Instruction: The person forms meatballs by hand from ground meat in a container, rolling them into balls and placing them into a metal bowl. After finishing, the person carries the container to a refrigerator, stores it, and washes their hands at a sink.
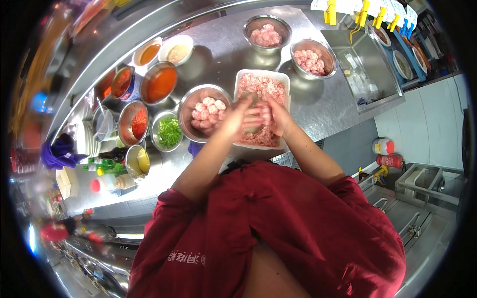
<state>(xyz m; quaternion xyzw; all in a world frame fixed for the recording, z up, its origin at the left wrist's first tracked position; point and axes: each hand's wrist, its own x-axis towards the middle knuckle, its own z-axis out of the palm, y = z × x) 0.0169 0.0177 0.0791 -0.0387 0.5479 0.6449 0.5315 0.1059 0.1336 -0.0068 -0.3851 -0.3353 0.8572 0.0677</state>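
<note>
Both my hands hover over a white rectangular tub [287,83] of pink minced meat [263,84]. My left hand [242,118] has its fingers stretched apart and pointing toward the other hand, slightly smeared by motion. Facing it, my right hand [279,118] is cupped inward, its fingers blurred. A pinkish patch shows between the two palms; whether it is a lump of meat or fingertips I cannot make out. Just left of the tub, a steel bowl [185,102] holds several round meatballs [206,113], close to my left wrist.
Two steel bowls [267,20] [325,52] of shaped meat stand behind the tub. Leftward are bowls of chopped green onion [169,131], chopped red chilli [139,124] and orange-red liquid [162,84], plus bottles [107,184]. A sink [372,64] lies at the right.
</note>
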